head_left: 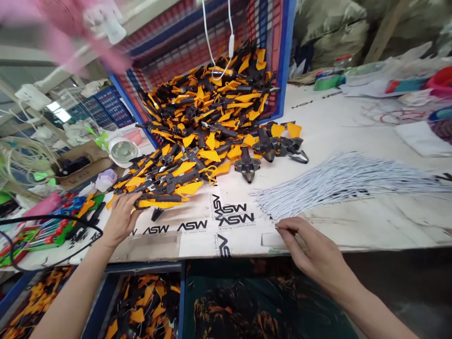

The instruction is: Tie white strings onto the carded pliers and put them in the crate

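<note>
Near the pile's front left edge, my left hand (122,219) is closed on the end of a black-and-orange plastic piece (160,201). Many similar pieces (208,127) with orange fins spill from a tilted crate onto the table. My right hand (307,245) has its thumb and fingertips pinched together at the near left end of a bundle of thin white strands (339,181). Whatever lies between those fingertips is too small to make out. A few pieces with dark pointed ends (247,167) lie in front of the pile.
The blue-rimmed crate (287,56) leans at the back. A white cable (231,44) hangs before it. A small fan (123,150) and colourful toys (49,233) are on the left. Below the table edge are bins with more orange-and-black parts (144,301). A black cable (52,217) loops at left.
</note>
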A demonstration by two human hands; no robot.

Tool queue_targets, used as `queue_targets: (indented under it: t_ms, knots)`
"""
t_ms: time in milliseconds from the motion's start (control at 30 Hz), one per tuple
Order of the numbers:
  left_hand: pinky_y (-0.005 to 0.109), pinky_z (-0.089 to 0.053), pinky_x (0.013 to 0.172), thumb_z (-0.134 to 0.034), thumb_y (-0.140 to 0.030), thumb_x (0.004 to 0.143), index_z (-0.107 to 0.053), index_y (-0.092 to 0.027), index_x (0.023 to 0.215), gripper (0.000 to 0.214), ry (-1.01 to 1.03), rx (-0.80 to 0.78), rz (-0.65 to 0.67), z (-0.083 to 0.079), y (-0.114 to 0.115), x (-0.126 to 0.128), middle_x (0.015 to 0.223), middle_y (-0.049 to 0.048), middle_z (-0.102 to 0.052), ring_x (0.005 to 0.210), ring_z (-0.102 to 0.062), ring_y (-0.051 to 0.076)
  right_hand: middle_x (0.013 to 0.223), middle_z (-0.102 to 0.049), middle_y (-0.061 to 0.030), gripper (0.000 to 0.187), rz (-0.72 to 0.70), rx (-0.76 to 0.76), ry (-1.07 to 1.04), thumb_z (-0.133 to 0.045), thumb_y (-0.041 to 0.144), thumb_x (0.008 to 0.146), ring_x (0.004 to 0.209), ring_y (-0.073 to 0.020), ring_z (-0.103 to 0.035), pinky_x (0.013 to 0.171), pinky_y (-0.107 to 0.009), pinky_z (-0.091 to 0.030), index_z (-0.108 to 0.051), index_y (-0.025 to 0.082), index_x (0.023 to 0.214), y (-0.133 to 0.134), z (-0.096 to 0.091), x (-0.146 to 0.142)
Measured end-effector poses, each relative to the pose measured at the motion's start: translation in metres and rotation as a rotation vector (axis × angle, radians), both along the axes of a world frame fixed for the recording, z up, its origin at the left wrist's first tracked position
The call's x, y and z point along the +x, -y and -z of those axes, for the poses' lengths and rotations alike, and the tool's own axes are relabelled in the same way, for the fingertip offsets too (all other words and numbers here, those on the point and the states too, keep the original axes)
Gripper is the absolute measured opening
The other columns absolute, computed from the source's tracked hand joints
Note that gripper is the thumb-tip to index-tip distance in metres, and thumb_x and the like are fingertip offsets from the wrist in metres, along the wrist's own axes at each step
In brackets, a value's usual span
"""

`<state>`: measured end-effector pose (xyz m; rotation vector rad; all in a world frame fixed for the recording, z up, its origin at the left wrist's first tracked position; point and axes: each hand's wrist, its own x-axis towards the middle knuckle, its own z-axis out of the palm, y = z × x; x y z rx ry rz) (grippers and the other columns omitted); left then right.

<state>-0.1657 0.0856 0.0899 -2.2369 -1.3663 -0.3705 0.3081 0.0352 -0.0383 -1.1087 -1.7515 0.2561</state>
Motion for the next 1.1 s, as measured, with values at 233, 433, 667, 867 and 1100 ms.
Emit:
queue_targets:
  t_ms: [233,433,667,867,1100]
  knots:
    - [0.042,-0.042,0.094,-0.036,-0.042,0.095,-0.056,-0.024,0.133,0.047,0.277,-0.083,-0.005,-0.03,0.005,0.034,0.118,0.0082,-0.068,0.103,-0.06,0.027,0.097,-0.068,-0.0056,0.012,-0.001,-0.106,0.021,-0.049,0.027,0.097,0.087,-0.0208,-0.068,0.077,-0.032,-0.054,-0.058,0.024,0.106,0.003,-0.001,-0.008]
    - [0.036,-0.042,0.1,-0.037,-0.041,0.098,-0.061,-0.031,0.129,0.04,0.271,-0.75,0.287,-0.005,-0.008,0.137,0.128,0.0015,-0.067,0.114,-0.06,0.023,0.097,-0.069,-0.0069,0.013,0.04,-0.116,-0.006,-0.05,0.026,0.097,0.089,-0.0224,-0.067,0.075,-0.033,-0.056,-0.061,0.024,0.102,0.007,-0.009,-0.017]
    - [0.028,-0.046,0.091,-0.041,-0.042,0.099,-0.069,-0.03,0.114,0.034,0.241,-0.97,0.411,0.057,-0.051,0.211,0.118,0.0018,-0.073,0.104,-0.066,0.019,0.095,-0.069,-0.0063,0.01,0.103,-0.105,-0.032,-0.053,0.025,0.095,0.087,-0.0217,-0.067,0.075,-0.033,-0.056,-0.062,0.023,0.099,0.012,-0.016,-0.015]
    - [0.03,-0.044,0.093,-0.038,-0.036,0.097,-0.072,-0.029,0.112,0.038,0.115,-0.933,0.383,0.054,-0.079,0.156,0.113,0.0026,-0.074,0.102,-0.066,0.021,0.094,-0.069,-0.0054,0.011,0.048,-0.164,0.011,-0.052,0.025,0.097,0.085,-0.0203,-0.067,0.073,-0.031,-0.055,-0.062,0.024,0.099,0.02,-0.008,0.0]
    - [0.036,-0.037,0.096,-0.03,-0.034,0.1,-0.073,-0.025,0.099,0.044,-0.036,-0.728,0.42,0.048,-0.073,0.178,0.096,0.0039,-0.075,0.094,-0.063,0.02,0.092,-0.069,-0.0058,0.013,-0.051,-0.168,-0.018,-0.05,0.025,0.097,0.085,-0.0198,-0.068,0.075,-0.031,-0.055,-0.062,0.023,0.099,0.015,-0.007,-0.017]
